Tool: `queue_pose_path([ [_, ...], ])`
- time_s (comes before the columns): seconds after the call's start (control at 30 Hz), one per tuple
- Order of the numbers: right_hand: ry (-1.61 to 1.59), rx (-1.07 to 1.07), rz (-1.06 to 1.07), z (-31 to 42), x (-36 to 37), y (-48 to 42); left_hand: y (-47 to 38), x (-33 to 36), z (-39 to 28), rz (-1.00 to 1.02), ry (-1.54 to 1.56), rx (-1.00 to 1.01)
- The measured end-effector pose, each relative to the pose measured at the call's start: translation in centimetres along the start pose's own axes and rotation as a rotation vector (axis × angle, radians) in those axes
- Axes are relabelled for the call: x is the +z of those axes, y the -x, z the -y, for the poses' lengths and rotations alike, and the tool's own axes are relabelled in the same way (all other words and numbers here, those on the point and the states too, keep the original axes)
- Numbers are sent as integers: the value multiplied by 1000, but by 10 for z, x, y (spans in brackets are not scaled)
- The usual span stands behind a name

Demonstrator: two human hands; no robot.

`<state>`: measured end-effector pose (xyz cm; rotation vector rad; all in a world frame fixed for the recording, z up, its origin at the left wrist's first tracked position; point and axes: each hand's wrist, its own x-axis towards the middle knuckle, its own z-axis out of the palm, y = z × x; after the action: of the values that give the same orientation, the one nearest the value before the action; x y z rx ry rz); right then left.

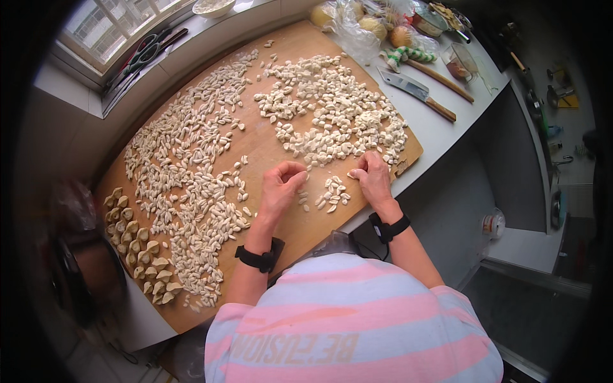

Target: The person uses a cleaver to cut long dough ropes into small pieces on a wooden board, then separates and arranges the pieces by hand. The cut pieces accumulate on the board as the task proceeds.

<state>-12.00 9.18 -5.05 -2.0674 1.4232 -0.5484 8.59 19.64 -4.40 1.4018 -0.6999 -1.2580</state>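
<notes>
My left hand (280, 191) is over the front part of a wooden board (256, 139), thumb and forefinger pinched on what looks like a small dough piece, mostly hidden. To its right, my right hand (376, 179) pinches a pale dough piece (352, 175) between thumb and fingers. A small group of pressed, shell-like dough pieces (334, 194) lies between the hands. Just beyond them spreads a heap of cut dough cubes (335, 110). Many elongated shaped pieces (191, 182) cover the board's left side.
Folded dumplings (134, 239) sit at the board's left corner. On the white counter (431, 139) to the right lie a cleaver (416, 91) and a wooden rolling pin (443, 81). Scissors (143, 52) rest on the windowsill near a bowl (213, 7). Bagged produce (373, 28) stands at the back.
</notes>
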Motion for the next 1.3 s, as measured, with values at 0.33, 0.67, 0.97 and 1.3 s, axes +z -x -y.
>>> queue_pose_path([
  [0.33, -149, -221, -19, 14, 8, 5, 5, 12, -2, 73, 50, 74],
  [0.67, -939, 205, 362, 57, -7, 32, 20, 40, -16, 48, -421, 458],
  [0.97, -947, 208, 450, 48, -12, 24, 26, 42, -19, -36, -664, 708],
  [1.3, -428, -26, 9, 18, -8, 21, 12, -12, -12, -261, -640, 468],
])
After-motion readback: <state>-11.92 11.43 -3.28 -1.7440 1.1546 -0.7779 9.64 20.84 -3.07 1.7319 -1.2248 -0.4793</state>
